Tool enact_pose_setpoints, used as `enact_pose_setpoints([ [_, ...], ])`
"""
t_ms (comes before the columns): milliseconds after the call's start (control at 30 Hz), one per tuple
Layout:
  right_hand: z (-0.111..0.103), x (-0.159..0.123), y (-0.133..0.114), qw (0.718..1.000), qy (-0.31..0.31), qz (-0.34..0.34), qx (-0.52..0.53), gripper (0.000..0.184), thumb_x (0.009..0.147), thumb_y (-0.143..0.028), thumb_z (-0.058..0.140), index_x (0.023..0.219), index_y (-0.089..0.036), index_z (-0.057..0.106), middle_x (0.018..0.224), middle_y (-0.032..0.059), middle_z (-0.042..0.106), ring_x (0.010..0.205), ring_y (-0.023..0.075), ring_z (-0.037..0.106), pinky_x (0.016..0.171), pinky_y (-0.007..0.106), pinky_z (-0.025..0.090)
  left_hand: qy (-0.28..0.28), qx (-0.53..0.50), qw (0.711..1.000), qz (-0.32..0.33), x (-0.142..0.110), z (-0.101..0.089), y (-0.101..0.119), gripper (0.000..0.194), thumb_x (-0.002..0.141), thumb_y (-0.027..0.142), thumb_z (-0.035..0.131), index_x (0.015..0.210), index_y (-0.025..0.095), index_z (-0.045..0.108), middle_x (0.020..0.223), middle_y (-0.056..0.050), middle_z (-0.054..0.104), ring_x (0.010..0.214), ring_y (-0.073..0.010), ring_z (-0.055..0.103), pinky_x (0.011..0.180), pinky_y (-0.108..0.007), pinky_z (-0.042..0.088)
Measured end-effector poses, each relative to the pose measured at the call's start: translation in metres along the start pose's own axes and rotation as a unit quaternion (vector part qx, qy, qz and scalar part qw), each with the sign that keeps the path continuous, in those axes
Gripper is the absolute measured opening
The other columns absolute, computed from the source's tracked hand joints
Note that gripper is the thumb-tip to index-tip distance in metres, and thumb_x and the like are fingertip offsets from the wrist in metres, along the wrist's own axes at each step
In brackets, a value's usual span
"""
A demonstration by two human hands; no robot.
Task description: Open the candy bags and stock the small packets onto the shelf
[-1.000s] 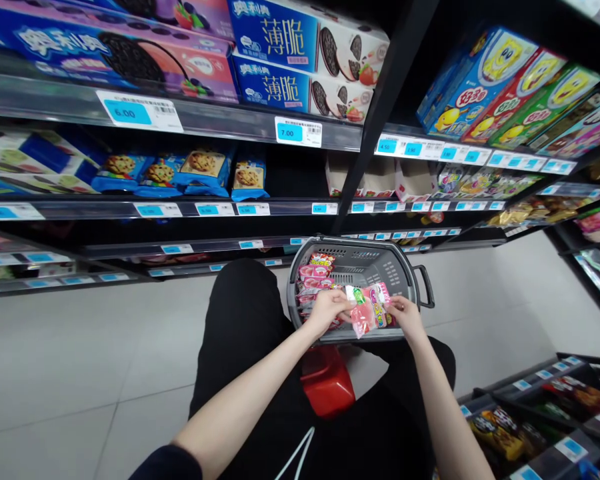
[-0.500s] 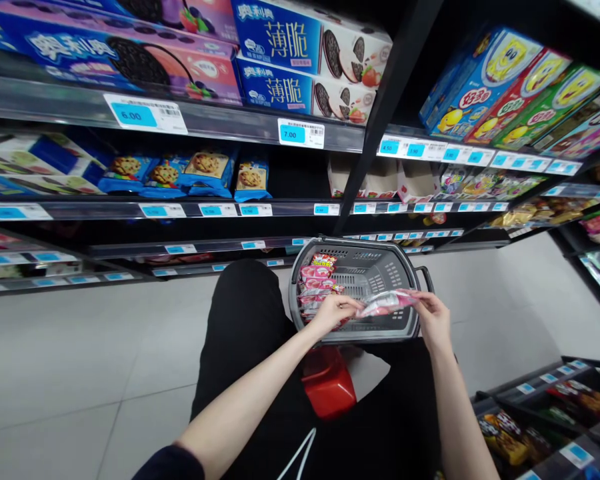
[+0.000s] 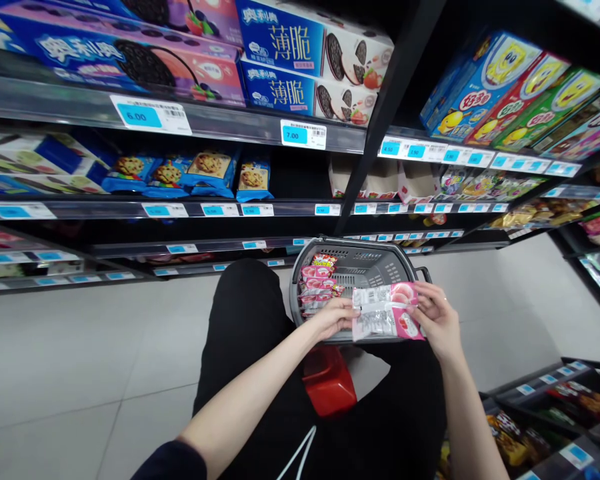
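A pink and silver candy packet (image 3: pixel 386 312) is stretched flat between my two hands, its printed back facing up. My left hand (image 3: pixel 334 317) pinches its left edge. At the packet's right end, my right hand (image 3: pixel 436 319) grips the pink part with thumb and fingers. Below the packet stands a grey shopping basket (image 3: pixel 295 293), its right part covered by the packet and my hand. Several pink and red candy packets (image 3: pixel 320 280) lie stacked along the basket's left side.
Shelves with blue cookie boxes (image 3: pixel 280 40), blue cookie bags (image 3: pixel 213 170) and cartoon snack boxes (image 3: pixel 485 93) rise ahead. A red stool (image 3: pixel 330 383) shows between my black-clad legs. Lower right, another shelf (image 3: pixel 575 453) holds snack bags. Grey floor tiles (image 3: pixel 80 367) stretch left.
The packet has turned from nearly edge-on to flat, its back now facing me. My right hand has shifted slightly down and right, and my left hand has moved a little right.
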State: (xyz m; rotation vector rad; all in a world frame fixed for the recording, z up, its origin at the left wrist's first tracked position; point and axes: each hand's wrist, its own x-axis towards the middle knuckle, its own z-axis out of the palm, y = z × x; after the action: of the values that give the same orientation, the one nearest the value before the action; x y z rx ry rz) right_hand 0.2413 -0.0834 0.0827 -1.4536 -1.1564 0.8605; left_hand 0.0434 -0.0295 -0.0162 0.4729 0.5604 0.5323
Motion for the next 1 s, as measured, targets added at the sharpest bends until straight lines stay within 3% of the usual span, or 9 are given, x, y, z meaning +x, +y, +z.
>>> enact_pose_setpoints([
  [100, -0.005, 0.006, 0.002, 0.993, 0.023, 0.109, 0.030, 0.053, 0.060, -0.028, 0.074, 0.110, -0.023, 0.056, 0.090, 0.0057, 0.064, 0.077, 0.0200, 0.062, 0.069, 0.035, 0.051, -0.046, 0.059, 0.997, -0.013, -0.004, 0.004, -0.002, 0.026, 0.053, 0.019, 0.075, 0.073, 0.006, 0.065, 0.064, -0.008, 0.066, 0.055, -0.0172, 0.062, 0.051, -0.026, 0.051],
  [200, -0.014, 0.014, 0.006, 0.982, -0.001, 0.185, 0.035, 0.038, 0.056, -0.030, 0.075, 0.092, -0.020, 0.066, 0.086, 0.0056, 0.066, 0.079, 0.0214, 0.062, 0.068, 0.033, 0.050, -0.062, 0.096, 0.993, 0.016, -0.006, 0.008, -0.003, 0.028, 0.049, 0.019, 0.076, 0.072, 0.007, 0.065, 0.066, -0.006, 0.067, 0.058, -0.0174, 0.063, 0.052, -0.025, 0.051],
  [300, -0.022, 0.021, 0.011, 0.973, -0.069, 0.217, 0.020, 0.024, 0.057, -0.032, 0.074, 0.075, -0.017, 0.067, 0.086, 0.0059, 0.067, 0.073, 0.0193, 0.062, 0.063, 0.029, 0.049, -0.035, 0.133, 0.989, 0.046, -0.006, 0.010, -0.002, 0.026, 0.049, 0.021, 0.077, 0.069, 0.009, 0.066, 0.063, -0.004, 0.067, 0.057, -0.0158, 0.063, 0.053, -0.024, 0.051],
  [433, -0.022, 0.028, 0.017, 0.972, -0.102, 0.212, -0.024, 0.021, 0.062, -0.034, 0.070, 0.070, -0.017, 0.061, 0.059, -0.0010, 0.062, 0.049, 0.0113, 0.054, 0.048, 0.022, 0.042, -0.034, 0.172, 0.983, 0.048, -0.007, 0.011, -0.001, 0.027, 0.053, 0.028, 0.075, 0.070, 0.009, 0.066, 0.066, -0.005, 0.068, 0.059, -0.0187, 0.064, 0.056, -0.028, 0.052],
  [600, -0.015, 0.032, 0.024, 0.977, -0.087, 0.177, -0.076, 0.021, 0.065, -0.036, 0.066, 0.066, -0.017, 0.057, 0.050, -0.0045, 0.056, 0.042, 0.0083, 0.047, 0.042, 0.019, 0.033, -0.049, 0.211, 0.975, 0.044, -0.006, 0.011, -0.001, 0.030, 0.055, 0.034, 0.073, 0.070, 0.009, 0.066, 0.067, -0.006, 0.069, 0.063, -0.0216, 0.064, 0.061, -0.031, 0.051],
  [833, -0.015, 0.032, 0.034, 0.979, -0.087, 0.161, -0.093, 0.022, 0.065, -0.037, 0.065, 0.066, -0.017, 0.057, 0.052, -0.0029, 0.058, 0.043, 0.0097, 0.048, 0.043, 0.020, 0.035, -0.028, 0.236, 0.970, 0.052, -0.006, 0.014, 0.000, 0.032, 0.052, 0.034, 0.074, 0.069, 0.009, 0.066, 0.068, -0.006, 0.069, 0.062, -0.0203, 0.063, 0.060, -0.030, 0.051],
  [1000, -0.012, 0.033, 0.019, 0.983, -0.067, 0.122, -0.117, 0.023, 0.067, -0.040, 0.063, 0.071, -0.017, 0.059, 0.063, 0.0017, 0.064, 0.054, 0.0141, 0.056, 0.049, 0.022, 0.041, -0.036, 0.232, 0.971, 0.049, -0.005, 0.012, -0.001, 0.032, 0.053, 0.032, 0.074, 0.074, 0.009, 0.066, 0.069, -0.007, 0.069, 0.061, -0.0201, 0.063, 0.061, -0.031, 0.051],
])
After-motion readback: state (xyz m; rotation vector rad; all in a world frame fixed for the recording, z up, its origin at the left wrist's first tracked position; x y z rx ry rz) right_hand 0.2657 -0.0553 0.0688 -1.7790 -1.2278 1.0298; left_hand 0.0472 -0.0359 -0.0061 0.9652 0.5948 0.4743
